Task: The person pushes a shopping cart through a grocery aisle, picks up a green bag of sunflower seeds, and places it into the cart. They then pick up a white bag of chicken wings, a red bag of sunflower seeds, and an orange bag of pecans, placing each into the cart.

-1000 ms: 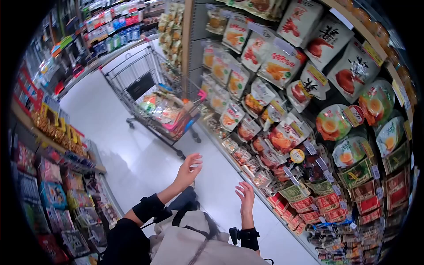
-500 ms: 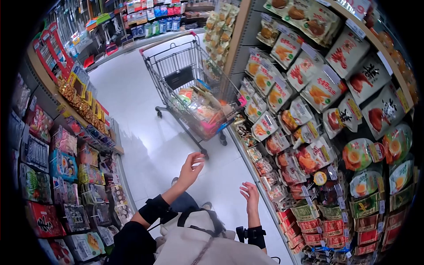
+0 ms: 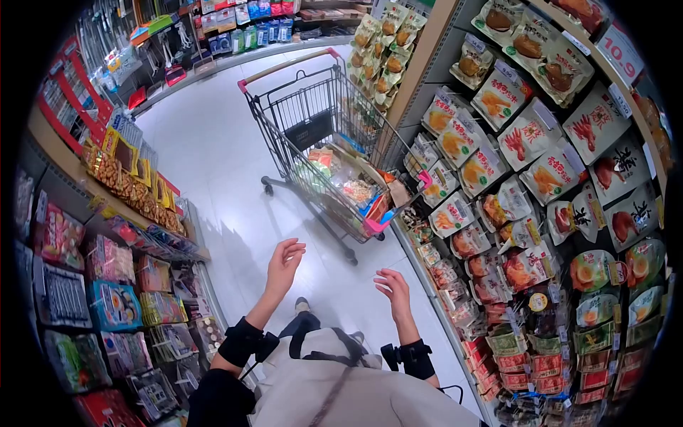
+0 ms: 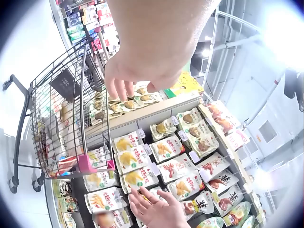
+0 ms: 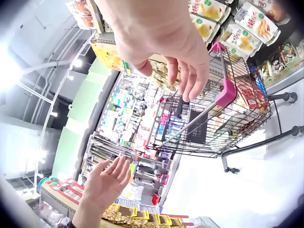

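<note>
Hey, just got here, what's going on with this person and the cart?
A person stands in a shop aisle with both hands empty. The left hand and the right hand are held out in front, fingers relaxed, touching nothing. A shopping cart stands ahead, close to the right-hand display, with packaged goods inside and neither hand on it. Food pouches hang on the right; more packets line the left.
</note>
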`<action>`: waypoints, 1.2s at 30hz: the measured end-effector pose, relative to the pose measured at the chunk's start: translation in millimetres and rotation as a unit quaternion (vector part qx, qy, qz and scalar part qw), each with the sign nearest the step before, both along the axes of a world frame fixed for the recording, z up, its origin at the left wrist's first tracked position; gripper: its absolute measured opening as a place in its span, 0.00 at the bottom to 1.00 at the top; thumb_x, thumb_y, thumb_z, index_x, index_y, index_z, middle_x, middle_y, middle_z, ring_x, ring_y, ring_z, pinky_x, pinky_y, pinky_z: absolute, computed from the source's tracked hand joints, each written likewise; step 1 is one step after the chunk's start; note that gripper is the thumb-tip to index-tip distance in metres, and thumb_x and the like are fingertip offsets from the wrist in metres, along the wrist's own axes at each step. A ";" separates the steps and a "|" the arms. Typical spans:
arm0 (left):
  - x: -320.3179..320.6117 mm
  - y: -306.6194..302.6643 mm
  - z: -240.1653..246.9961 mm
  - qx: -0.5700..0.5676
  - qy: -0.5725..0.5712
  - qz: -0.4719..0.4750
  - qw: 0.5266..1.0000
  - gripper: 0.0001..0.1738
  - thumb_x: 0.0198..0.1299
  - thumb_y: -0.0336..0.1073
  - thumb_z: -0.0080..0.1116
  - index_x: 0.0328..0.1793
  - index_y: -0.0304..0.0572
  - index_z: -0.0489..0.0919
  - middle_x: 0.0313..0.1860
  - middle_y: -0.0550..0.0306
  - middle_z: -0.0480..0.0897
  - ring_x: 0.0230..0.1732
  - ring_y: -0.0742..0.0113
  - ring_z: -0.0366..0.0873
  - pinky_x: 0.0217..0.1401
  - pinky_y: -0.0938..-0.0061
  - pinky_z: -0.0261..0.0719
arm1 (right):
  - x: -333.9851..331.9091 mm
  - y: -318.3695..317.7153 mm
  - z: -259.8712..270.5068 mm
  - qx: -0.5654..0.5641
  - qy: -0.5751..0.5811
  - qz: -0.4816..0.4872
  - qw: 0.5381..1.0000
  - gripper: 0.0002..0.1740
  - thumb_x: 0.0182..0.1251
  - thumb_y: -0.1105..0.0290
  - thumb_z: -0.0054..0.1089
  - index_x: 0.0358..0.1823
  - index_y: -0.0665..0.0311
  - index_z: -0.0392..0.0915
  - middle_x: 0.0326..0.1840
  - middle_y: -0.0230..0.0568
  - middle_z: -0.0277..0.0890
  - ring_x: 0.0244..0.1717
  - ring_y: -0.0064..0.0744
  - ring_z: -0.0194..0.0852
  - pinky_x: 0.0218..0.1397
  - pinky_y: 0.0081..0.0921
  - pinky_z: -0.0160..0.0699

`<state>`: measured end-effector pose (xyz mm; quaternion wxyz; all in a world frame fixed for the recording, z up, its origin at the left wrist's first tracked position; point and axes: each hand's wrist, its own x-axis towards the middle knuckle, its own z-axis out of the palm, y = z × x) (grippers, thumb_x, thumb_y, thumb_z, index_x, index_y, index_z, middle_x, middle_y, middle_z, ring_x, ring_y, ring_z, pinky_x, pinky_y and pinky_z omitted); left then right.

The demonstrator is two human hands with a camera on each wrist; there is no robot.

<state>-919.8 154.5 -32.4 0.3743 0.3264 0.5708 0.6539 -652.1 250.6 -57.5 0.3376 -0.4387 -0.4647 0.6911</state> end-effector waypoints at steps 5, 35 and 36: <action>-48.6 2.6 7.3 -0.025 -0.001 0.001 1.000 0.18 0.57 0.25 0.47 0.55 0.35 0.65 0.46 0.52 0.76 0.47 0.68 0.74 0.51 0.78 0.69 | -50.0 11.4 -3.5 -0.013 0.003 0.005 1.000 0.17 0.65 0.64 0.42 0.49 0.67 0.68 0.50 0.45 0.70 0.47 0.33 0.73 0.49 0.26 0.72; -164.4 233.9 -8.7 -0.060 0.017 -0.058 0.996 0.17 0.60 0.33 0.49 0.54 0.36 0.67 0.44 0.55 0.77 0.46 0.70 0.74 0.47 0.79 0.69 | -121.5 241.4 -72.8 -0.073 -0.077 -0.049 0.993 0.11 0.66 0.67 0.45 0.42 0.64 0.72 0.38 0.33 0.74 0.36 0.20 0.71 0.38 0.17 0.71; -163.8 242.1 -10.4 -0.060 0.014 -0.066 0.996 0.17 0.60 0.32 0.49 0.54 0.37 0.67 0.44 0.55 0.77 0.45 0.70 0.74 0.47 0.79 0.69 | -120.5 245.5 -72.7 -0.079 -0.089 -0.044 0.992 0.11 0.66 0.66 0.44 0.43 0.63 0.72 0.40 0.33 0.74 0.38 0.20 0.71 0.40 0.19 0.71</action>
